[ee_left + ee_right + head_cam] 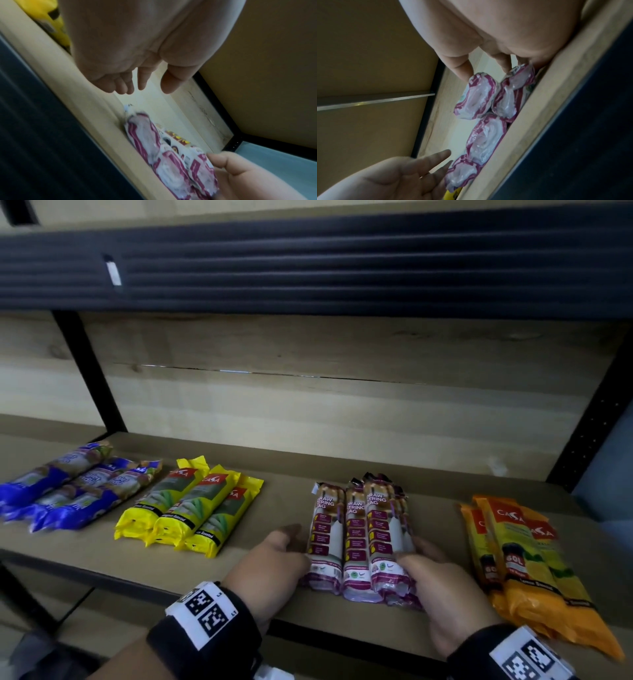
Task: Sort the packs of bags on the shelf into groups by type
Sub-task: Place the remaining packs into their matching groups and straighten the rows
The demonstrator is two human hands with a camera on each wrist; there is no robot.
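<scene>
Four groups are laid in a row on the pale wooden shelf board [308, 460]. The purple-and-white drawstring bag packs [363, 539] are flanked by both sets of fingers. Left of the left hand [274, 563] fingers, the yellow plastic packs [191, 508] are found, the blue plastic packs [72, 487] beyond. Right of the right hand [442, 587] fingers, the orange plastic packs [524, 563] are laid.

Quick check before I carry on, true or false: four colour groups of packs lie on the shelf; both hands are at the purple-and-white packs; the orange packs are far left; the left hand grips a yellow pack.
1. Four colour groups lie on the shelf. True.
2. Both the left hand and the right hand are at the purple-and-white packs. True.
3. The orange packs are far left. False: they are far right; the blue packs are far left.
4. The left hand grips a yellow pack. False: its fingers are straight, beside the purple-and-white packs, apart from the yellow packs.
</scene>
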